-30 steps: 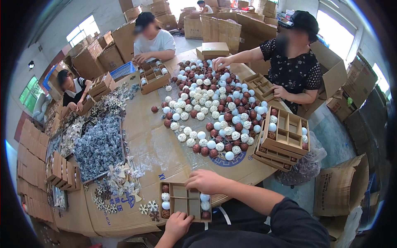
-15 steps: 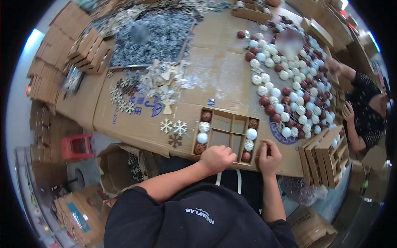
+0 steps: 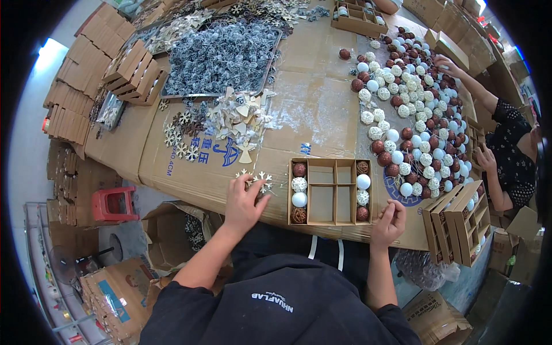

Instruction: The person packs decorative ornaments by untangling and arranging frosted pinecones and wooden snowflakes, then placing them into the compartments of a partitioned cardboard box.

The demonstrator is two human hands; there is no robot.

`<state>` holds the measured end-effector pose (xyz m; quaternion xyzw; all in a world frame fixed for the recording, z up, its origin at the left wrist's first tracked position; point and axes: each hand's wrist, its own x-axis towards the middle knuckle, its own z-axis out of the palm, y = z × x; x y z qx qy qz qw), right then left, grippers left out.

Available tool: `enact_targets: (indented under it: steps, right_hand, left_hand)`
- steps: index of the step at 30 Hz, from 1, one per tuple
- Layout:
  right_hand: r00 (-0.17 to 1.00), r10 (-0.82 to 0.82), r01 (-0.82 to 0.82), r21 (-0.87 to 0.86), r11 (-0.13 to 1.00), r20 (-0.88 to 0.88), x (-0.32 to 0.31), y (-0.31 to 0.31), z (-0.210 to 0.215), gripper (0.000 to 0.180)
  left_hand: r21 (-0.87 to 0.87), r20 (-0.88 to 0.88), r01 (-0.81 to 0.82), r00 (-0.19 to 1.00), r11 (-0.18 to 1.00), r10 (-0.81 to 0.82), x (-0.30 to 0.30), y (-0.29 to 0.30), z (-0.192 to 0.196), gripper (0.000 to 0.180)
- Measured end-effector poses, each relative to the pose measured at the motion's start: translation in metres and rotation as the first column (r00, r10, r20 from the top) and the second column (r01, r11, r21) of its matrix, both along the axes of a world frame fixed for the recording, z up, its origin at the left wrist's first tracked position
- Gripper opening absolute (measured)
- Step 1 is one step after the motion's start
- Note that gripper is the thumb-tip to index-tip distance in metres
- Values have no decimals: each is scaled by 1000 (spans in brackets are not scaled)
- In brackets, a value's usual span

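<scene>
A shallow cardboard box [image 3: 330, 215] with dividers lies at the near table edge. Its left and right side slots hold white, brown and wicker ornament balls [image 3: 299, 184]; the middle slots hold nothing. My left hand [image 3: 244, 201] rests on white snowflake ornaments [image 3: 263, 179] just left of the box, fingers curled over them. My right hand [image 3: 390, 221] hovers at the box's right front corner, fingers loosely bent, nothing visible in it.
A big spread of red and white balls [image 3: 414, 109] covers the table's right. Another person's hand [image 3: 445, 60] reaches into it. Wooden stars [image 3: 238, 118], a tray of frosted pine cones [image 3: 221, 54], stacked divider boxes [image 3: 454, 221] and a red stool [image 3: 115, 204] surround me.
My left hand has moved left off the box onto the snowflakes. My right hand stays at the box's right corner. The view shifted downward compared with a second ago.
</scene>
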<state>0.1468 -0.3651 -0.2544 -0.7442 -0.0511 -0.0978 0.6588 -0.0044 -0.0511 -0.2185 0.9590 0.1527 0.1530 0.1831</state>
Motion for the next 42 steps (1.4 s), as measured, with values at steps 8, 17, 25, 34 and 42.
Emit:
enact_targets:
  steps: [8, 17, 25, 34, 42]
  right_hand:
    - [728, 674, -683, -224, 695, -130, -22, 116, 89, 19]
    - [611, 782, -292, -953, 78, -123, -18, 199, 51, 13]
    - [599, 766, -796, -272, 540, -232, -10, 180, 97, 19]
    - [203, 894, -672, 608, 424, -399, -3, 176, 130, 19]
    - [106, 954, -574, 766, 288, -280, -2, 178, 146, 23]
  left_hand:
    - [-449, 275, 39, 956, 893, 97, 0, 13, -2, 6]
    - [-952, 304, 296, 903, 72, 303, -18, 37, 33, 15]
    - [-337, 541, 139, 838, 931, 70, -17, 57, 60, 40]
    - [-91, 672, 73, 740, 993, 7, -5, 70, 89, 40]
    - [-611, 694, 536, 717, 583, 67, 24, 54, 64, 59]
